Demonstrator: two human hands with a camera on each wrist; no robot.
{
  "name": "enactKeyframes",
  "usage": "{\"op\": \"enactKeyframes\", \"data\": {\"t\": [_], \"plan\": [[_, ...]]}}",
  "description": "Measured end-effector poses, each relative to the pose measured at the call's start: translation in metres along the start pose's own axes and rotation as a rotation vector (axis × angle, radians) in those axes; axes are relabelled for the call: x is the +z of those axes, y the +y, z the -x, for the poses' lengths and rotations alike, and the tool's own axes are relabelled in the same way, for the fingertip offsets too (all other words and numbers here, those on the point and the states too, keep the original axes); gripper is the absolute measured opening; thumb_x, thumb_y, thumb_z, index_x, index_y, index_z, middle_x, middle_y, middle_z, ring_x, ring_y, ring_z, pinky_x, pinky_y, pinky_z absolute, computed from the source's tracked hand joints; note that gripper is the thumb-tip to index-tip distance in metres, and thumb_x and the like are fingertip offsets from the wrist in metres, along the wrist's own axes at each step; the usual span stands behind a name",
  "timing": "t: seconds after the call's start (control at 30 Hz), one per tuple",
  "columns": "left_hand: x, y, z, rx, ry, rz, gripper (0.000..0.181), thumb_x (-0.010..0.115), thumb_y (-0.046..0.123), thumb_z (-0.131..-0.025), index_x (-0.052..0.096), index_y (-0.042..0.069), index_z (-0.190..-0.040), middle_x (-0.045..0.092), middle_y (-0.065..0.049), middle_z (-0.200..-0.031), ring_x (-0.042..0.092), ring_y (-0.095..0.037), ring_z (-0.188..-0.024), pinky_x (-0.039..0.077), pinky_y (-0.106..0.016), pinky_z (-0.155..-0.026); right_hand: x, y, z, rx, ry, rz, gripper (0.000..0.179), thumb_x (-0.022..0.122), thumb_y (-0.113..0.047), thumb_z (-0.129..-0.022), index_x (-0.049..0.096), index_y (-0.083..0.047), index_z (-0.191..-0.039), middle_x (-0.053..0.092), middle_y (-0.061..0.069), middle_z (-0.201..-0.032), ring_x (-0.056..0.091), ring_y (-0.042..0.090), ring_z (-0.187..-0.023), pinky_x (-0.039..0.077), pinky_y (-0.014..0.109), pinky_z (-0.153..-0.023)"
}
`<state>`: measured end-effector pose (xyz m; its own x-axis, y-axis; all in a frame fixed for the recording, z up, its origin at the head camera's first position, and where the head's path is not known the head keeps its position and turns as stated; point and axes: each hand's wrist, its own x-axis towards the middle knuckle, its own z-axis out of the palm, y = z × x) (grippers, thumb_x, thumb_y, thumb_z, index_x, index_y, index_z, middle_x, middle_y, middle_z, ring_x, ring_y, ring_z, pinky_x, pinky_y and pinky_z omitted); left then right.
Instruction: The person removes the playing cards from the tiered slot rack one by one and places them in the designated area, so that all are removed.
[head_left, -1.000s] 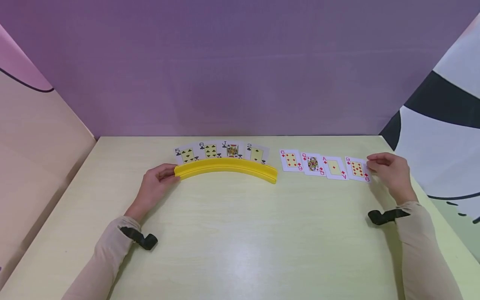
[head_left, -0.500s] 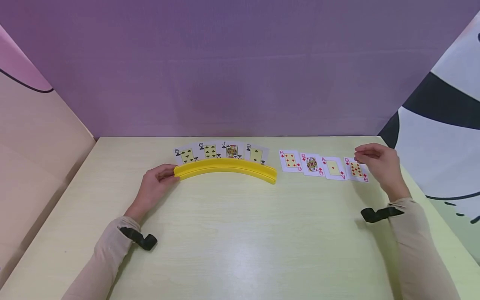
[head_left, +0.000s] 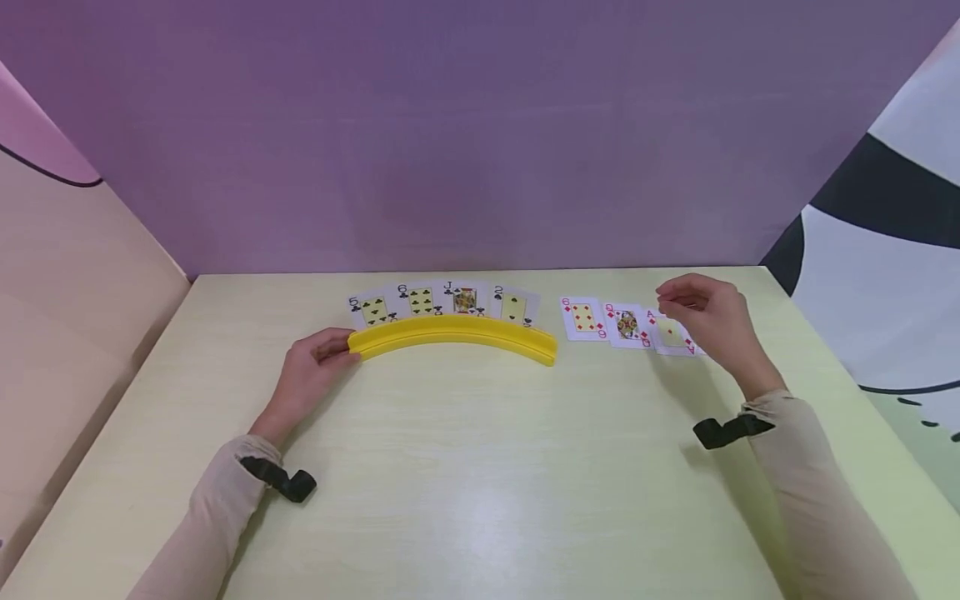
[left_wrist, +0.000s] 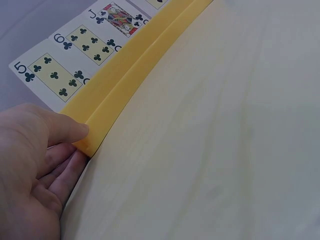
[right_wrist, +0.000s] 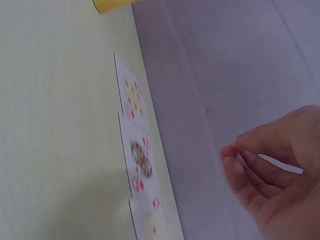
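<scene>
A curved yellow playing card holder (head_left: 453,327) lies toward the far side of the table. My left hand (head_left: 311,371) pinches its left end between thumb (left_wrist: 72,127) and fingers. Standing in its groove are a five of clubs (head_left: 374,308), a six of clubs (head_left: 421,298), a jack of clubs (head_left: 465,298) and a two (head_left: 513,308). My right hand (head_left: 712,325) hovers above the diamond cards with fingers loosely curled, thumb and fingertips together, nothing between them. Below it lie a six of diamonds (head_left: 583,319), a queen of diamonds (head_left: 627,325) and an ace of diamonds (head_left: 671,335).
The pale wooden table (head_left: 480,467) ends at a purple backdrop (head_left: 480,150) behind the cards. A fourth diamond card is almost wholly hidden under my right hand in the head view. A patterned panel (head_left: 885,292) stands at the right.
My right hand has moved left from the rightmost diamond card to over the ace, covering that rightmost card in the head view. My left hand and the card holder stay put.
</scene>
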<state>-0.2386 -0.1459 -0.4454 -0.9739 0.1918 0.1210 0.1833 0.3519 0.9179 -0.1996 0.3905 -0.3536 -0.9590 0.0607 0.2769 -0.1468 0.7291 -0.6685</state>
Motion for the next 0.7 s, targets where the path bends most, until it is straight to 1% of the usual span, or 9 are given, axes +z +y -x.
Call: {"op": "enactKeyframes", "data": {"t": [0.13, 0.3, 0.53, 0.7], "plan": [[0.0, 0.001, 0.001, -0.008, 0.007, -0.009, 0.037, 0.071, 0.006, -0.092, 0.063, 0.0, -0.128, 0.068, -0.018, -0.123, 0.065, -0.03, -0.111, 0.053, -0.013, -0.087, 0.014, -0.023, -0.001, -0.052, -0.03, -0.006, 0.016, 0.067, -0.004, -0.094, 0.069, -0.003, -0.109, 0.071, 0.017, -0.105, 0.062, 0.0, -0.083, 0.048, 0.006, -0.075], [0.001, 0.001, 0.0, 0.012, 0.01, -0.003, 0.035, 0.071, 0.003, -0.092, 0.064, -0.001, -0.126, 0.068, -0.019, -0.122, 0.066, -0.03, -0.11, 0.053, -0.013, -0.087, 0.027, -0.044, 0.0, -0.089, -0.068, -0.047, 0.015, 0.068, -0.005, -0.094, 0.069, -0.004, -0.109, 0.072, 0.015, -0.104, 0.065, 0.01, -0.09, 0.05, 0.008, -0.079], [0.001, 0.002, 0.001, 0.008, 0.013, 0.008, 0.035, 0.071, 0.001, -0.091, 0.064, -0.002, -0.125, 0.068, -0.019, -0.121, 0.066, -0.03, -0.11, 0.054, -0.014, -0.086, 0.042, -0.068, -0.002, -0.086, -0.101, -0.096, 0.015, 0.069, -0.007, -0.093, 0.069, -0.007, -0.108, 0.072, 0.009, -0.102, 0.066, 0.016, -0.091, 0.052, 0.012, -0.079], [0.001, 0.004, 0.001, 0.002, 0.01, -0.001, 0.035, 0.07, 0.002, -0.091, 0.064, -0.001, -0.126, 0.068, -0.018, -0.121, 0.066, -0.029, -0.109, 0.054, -0.013, -0.086, 0.054, -0.085, -0.006, -0.098, -0.142, -0.098, 0.017, 0.069, -0.01, -0.094, 0.067, -0.007, -0.111, 0.071, 0.008, -0.104, 0.065, 0.02, -0.094, 0.052, 0.014, -0.081]]}}
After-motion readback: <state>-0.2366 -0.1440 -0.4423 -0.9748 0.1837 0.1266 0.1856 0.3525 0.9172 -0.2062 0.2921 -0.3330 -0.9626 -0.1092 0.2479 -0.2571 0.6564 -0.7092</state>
